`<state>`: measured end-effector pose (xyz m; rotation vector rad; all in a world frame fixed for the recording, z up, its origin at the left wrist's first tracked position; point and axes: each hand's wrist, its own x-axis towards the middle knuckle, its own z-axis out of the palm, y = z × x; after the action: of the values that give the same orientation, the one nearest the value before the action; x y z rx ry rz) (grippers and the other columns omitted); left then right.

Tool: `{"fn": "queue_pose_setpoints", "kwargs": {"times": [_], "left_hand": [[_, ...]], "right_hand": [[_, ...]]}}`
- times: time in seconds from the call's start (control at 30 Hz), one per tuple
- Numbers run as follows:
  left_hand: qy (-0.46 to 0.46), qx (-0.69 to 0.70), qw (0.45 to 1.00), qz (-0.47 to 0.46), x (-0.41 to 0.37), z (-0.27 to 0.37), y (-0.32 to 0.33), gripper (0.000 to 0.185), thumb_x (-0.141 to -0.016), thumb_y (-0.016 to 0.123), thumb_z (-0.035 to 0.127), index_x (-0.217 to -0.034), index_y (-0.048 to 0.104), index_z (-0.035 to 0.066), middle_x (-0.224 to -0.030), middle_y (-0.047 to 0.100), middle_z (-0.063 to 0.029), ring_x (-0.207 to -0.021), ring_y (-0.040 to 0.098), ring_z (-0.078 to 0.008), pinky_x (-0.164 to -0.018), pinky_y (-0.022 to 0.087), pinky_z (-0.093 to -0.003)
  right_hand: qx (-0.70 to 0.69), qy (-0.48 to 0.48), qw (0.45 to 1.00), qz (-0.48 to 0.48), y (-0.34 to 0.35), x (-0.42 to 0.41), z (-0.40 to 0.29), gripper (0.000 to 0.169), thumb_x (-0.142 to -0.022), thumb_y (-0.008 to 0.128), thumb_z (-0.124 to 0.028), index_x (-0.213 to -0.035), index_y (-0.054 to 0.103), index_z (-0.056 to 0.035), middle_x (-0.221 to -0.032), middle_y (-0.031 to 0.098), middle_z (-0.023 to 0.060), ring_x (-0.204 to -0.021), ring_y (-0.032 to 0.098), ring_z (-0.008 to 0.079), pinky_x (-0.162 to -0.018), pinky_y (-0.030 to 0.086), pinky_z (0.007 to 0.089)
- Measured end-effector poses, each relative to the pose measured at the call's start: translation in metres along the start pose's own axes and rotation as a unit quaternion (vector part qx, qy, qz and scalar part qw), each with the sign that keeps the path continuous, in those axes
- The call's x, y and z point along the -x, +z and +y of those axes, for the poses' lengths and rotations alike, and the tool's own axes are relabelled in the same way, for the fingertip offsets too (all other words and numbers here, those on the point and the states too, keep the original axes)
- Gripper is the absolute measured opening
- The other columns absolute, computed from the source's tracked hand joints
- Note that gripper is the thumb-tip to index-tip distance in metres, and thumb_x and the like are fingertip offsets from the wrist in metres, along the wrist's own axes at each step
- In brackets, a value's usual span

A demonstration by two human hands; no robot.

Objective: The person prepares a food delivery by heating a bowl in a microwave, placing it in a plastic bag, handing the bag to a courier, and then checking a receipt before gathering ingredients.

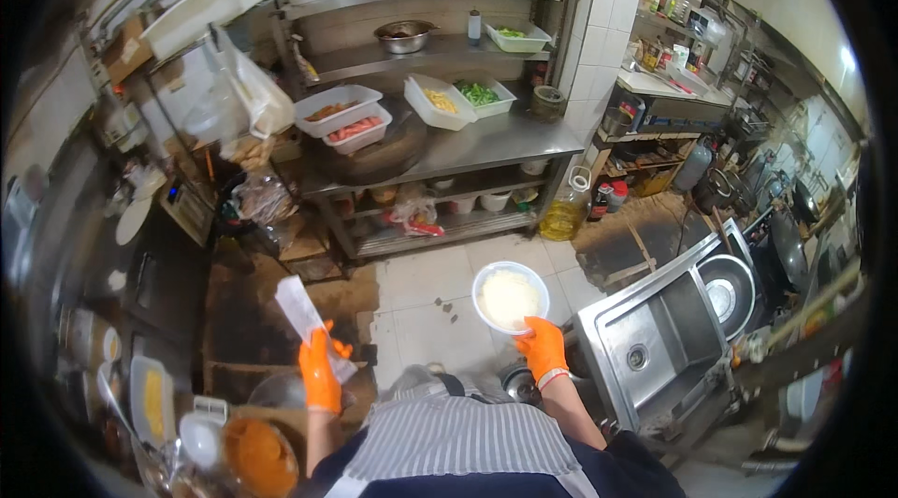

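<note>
My left hand (pixel 321 368), in an orange glove, grips a flat whitish packet or folded bag (pixel 300 305) that tilts up and to the left. What the packet holds cannot be made out. In an orange glove too, my right hand (pixel 544 351) has the near rim of a round white tub (pixel 478 298) between thumb and fingers. Pale, whitish food (pixel 511 294) fills much of the tub, which is held over the tiled floor. The striped apron (pixel 463 435) on my body lies between the two arms.
Ahead stands a steel worktable (pixel 491 137) with food trays and a round wooden board (pixel 400 154). A steel sink (pixel 659 330) is close on the right. An oil jug (pixel 561 214) stands on the floor by the table leg. Brown cardboard (pixel 280 308) covers floor at left.
</note>
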<state>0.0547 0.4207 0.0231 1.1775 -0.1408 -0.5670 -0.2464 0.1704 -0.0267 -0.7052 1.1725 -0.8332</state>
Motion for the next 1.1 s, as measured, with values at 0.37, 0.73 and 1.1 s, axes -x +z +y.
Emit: {"fn": "queue_pose_setpoints", "kwargs": {"times": [0.37, 0.73, 1.1], "left_hand": [[-0.05, -0.064, 0.963, -0.257, -0.269, -0.025, 0.33, 0.041, -0.108, 0.052, 0.026, -0.128, 0.06, -0.009, -0.08, 0.066, -0.0051, -0.073, 0.065, -0.0151, -0.087, 0.057, -0.036], [-0.106, -0.074, 0.991, -0.033, -0.412, -0.103, 0.498, 0.041, -0.107, 0.056, 0.027, -0.129, 0.06, -0.007, -0.082, 0.068, -0.0064, -0.076, 0.068, -0.0171, -0.078, 0.057, -0.0338], [-0.297, -0.034, 0.945, -0.134, -0.506, -0.123, 0.639, 0.044, -0.107, 0.056, 0.033, -0.133, 0.059, -0.003, -0.098, 0.07, -0.0098, -0.087, 0.069, -0.0192, -0.076, 0.056, -0.0302]], "right_hand": [[-0.048, -0.063, 0.994, 0.079, 0.034, -0.339, -0.124, 0.023, -0.096, 0.068, -0.02, -0.11, 0.061, -0.0034, -0.084, 0.064, 0.0088, -0.074, 0.065, 0.0209, -0.07, 0.058, 0.0335], [0.558, -0.32, 0.685, -0.341, 0.149, -0.725, -0.191, 0.039, -0.094, 0.067, -0.017, -0.131, 0.059, -0.0057, -0.103, 0.068, 0.0117, -0.106, 0.067, 0.0232, -0.094, 0.054, 0.0369], [0.228, -0.188, 0.828, -0.476, 0.308, -0.659, -0.378, 0.044, -0.101, 0.063, -0.03, -0.133, 0.063, 0.0001, -0.128, 0.065, 0.0183, -0.11, 0.064, 0.0242, -0.096, 0.051, 0.0355]]}}
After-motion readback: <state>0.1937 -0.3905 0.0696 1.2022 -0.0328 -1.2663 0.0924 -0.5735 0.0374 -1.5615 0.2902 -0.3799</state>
